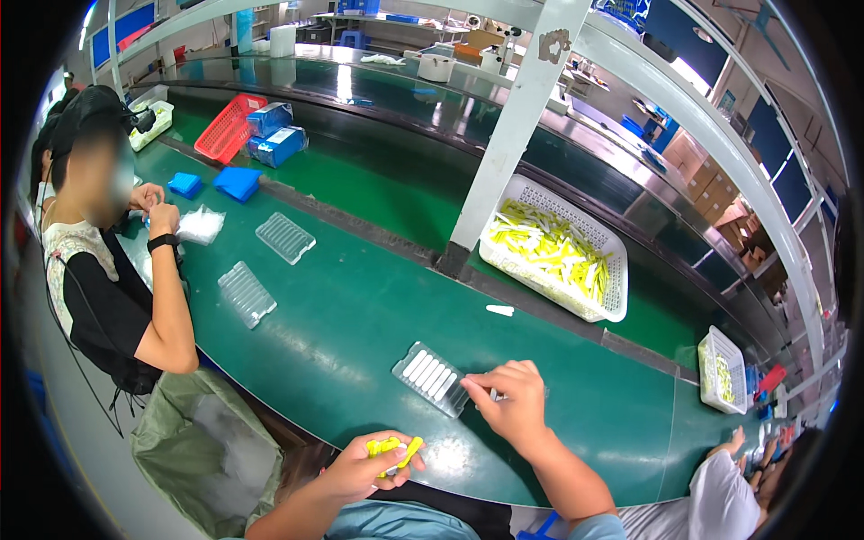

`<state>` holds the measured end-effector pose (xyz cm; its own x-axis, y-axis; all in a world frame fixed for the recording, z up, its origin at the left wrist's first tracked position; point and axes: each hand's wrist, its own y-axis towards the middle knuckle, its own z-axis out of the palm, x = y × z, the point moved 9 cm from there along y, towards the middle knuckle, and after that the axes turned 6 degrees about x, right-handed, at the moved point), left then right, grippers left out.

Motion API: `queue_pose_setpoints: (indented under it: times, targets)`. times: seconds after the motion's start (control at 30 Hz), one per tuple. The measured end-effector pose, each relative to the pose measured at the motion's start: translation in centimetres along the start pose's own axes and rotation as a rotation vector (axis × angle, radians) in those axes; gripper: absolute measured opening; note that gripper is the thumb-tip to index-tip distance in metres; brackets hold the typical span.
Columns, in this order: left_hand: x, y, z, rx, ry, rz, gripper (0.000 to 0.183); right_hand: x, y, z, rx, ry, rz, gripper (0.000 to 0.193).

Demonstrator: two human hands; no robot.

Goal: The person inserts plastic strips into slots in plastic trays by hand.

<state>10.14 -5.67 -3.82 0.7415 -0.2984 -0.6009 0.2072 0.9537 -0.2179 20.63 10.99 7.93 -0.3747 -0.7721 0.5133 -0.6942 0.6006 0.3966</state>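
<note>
A clear plastic tray with ribbed slots lies on the green bench in front of me. Several white sticks sit side by side in its slots. My right hand is closed in a pinch over the tray's right end; whatever is between the fingertips is hidden. Nearer to me, my left hand is curled palm up around a bunch of small yellow-and-white plastic sticks, held above the bench's front edge. One loose white stick lies beyond the tray.
A white basket heaped with yellow-and-white sticks stands beside a metal post. Two clear trays lie to the left, near a co-worker. A lined bin stands below left. At right are another basket and people.
</note>
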Motion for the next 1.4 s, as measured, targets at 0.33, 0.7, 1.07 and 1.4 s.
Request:
queue_pose_setpoints:
  times: [0.33, 0.7, 1.07, 1.4]
  targets:
    - [-0.5, -0.5, -0.8, -0.056, 0.020, 0.015, 0.030, 1.2, -3.3, 4.6, 0.496, -0.018, 0.050, 0.027]
    - [-0.4, -0.2, -1.0, -0.044, -0.001, 0.014, 0.030, 3.0, -2.7, 4.1, 0.423, -0.239, 0.017, 0.043]
    - [0.7, 0.2, 0.3, 0.005, 0.015, 0.002, 0.025, 0.3, -2.7, 3.9, 0.243, 0.517, 0.190, 0.005]
    - [-0.5, 0.0, -0.9, -0.077, 0.176, 0.032, 0.025, 1.8, -4.6, 5.3, 0.323, -0.281, -0.036, 0.033]
